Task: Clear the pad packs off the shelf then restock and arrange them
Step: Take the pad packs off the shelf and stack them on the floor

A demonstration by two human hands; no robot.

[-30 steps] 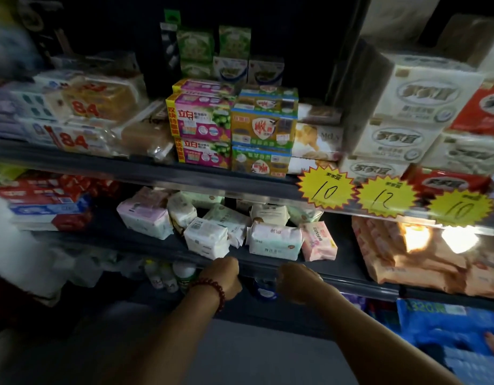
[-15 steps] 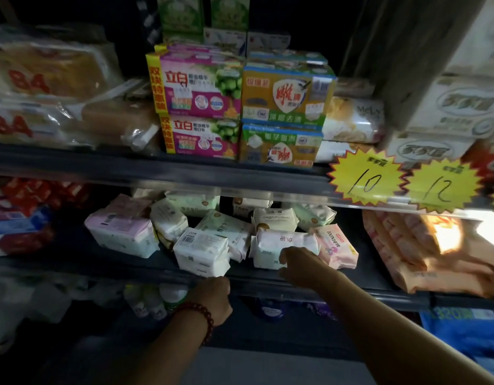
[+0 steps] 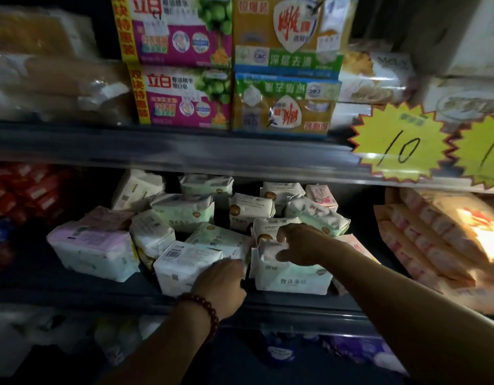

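Fingers of our right hand curl over the crimped top of a white soft-plastic pad pack with pale green print, thumb on its front; it stands at the front of the dark metal shelf. Our left hand touches a white plastic pad pack with a barcode just beside it; whether those fingers grip, we cannot tell. The film looks slick and the filling squashy, so we should clamp the body, not the seam, and lift straight out, sparing the tumbled neighbouring packs.
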